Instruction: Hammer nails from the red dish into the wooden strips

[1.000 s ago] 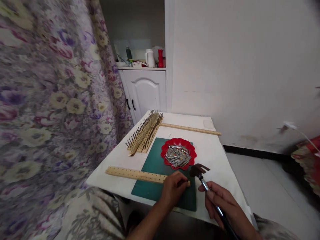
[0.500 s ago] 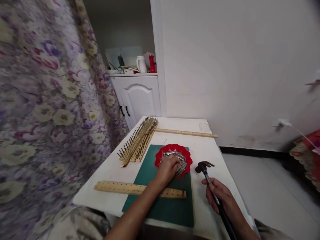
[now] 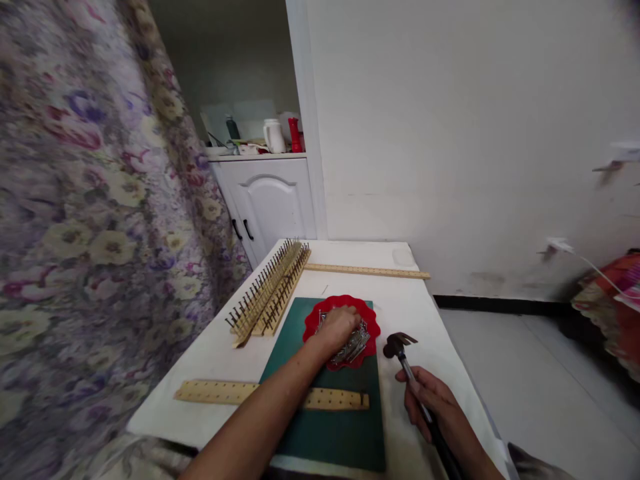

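My left hand (image 3: pixel 339 328) reaches into a red scalloped dish (image 3: pixel 371 331) heaped with steel nails (image 3: pixel 356 347), its fingers curled down among them; what they grip is hidden. The dish stands on a green cutting mat (image 3: pixel 330 427). My right hand (image 3: pixel 436 408) is wrapped round the handle of a claw hammer (image 3: pixel 400 345), whose head hovers just right of the dish. A wooden strip with a row of holes (image 3: pixel 220 392) lies across the mat's near part, one nail standing at its right end.
Two wooden strips full of upright nails (image 3: pixel 267 290) lie at the white table's (image 3: pixel 410 303) left. A bare strip (image 3: pixel 367 271) lies at the far edge. A floral curtain (image 3: pixel 90 220) hangs at left, a white cabinet (image 3: pixel 267 200) behind, a wall at right.
My left hand left the right end of the holed strip and moved forward into the nail dish. The hammer stayed in my right hand. The camera shifted, so everything sits lower left.
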Tool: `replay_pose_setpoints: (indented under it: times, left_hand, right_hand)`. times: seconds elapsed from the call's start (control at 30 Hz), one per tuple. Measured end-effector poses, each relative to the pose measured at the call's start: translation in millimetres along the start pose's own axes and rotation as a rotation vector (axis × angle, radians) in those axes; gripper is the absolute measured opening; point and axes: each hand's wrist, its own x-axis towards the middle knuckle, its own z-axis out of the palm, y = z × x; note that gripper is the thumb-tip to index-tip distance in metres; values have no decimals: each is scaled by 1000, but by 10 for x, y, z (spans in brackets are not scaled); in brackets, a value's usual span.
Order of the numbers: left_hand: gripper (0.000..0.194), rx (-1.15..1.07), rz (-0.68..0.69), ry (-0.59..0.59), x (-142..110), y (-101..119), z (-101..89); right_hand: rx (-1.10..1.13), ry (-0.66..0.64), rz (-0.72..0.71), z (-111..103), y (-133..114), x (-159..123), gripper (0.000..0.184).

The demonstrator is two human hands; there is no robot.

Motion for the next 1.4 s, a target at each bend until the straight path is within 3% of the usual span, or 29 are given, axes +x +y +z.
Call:
replay_pose_setpoints:
  times: [0.3,0.43,0.53,0.63,0.83,0.93,1.07,1.23,1.4]
  left_hand:
    - [19,210,69,13,-181,98,-166]
    - [17,187,40,159,-403,172,-230]
    - [15,-3,0,351,-696,249,-214]
    - [13,-253,-92,445,-1051,362,-120]
    - [17,-729,-310,356,-1505,585,176]
    - [20,-943,-372,319,-1524,654,262]
    - [19,-1081,-385,327,-1467,703,239]
    - [16,-951,-371,445,-1390,669,209]
    - [18,-920,-449,455,-1336,613,334]
  right_hand:
    - [3,-13,-24,-2,30,6,21]
    - [-20,-14,-45,25,2,-28,22]
    - [-46,-13,-66,42,-16,-46,24]
    - [-67,-20,-72,40,-18,-59,25]
    - [-112,-13,-90,36,8,-86,23]
    - [-119,-14,-99,51,16,-98,24]
    - [-126,-15,-105,59,19,-110,23]
    - [-125,-20,-98,63,10,-125,23]
    - [-136,-22,-85,74,-8,-137,24]
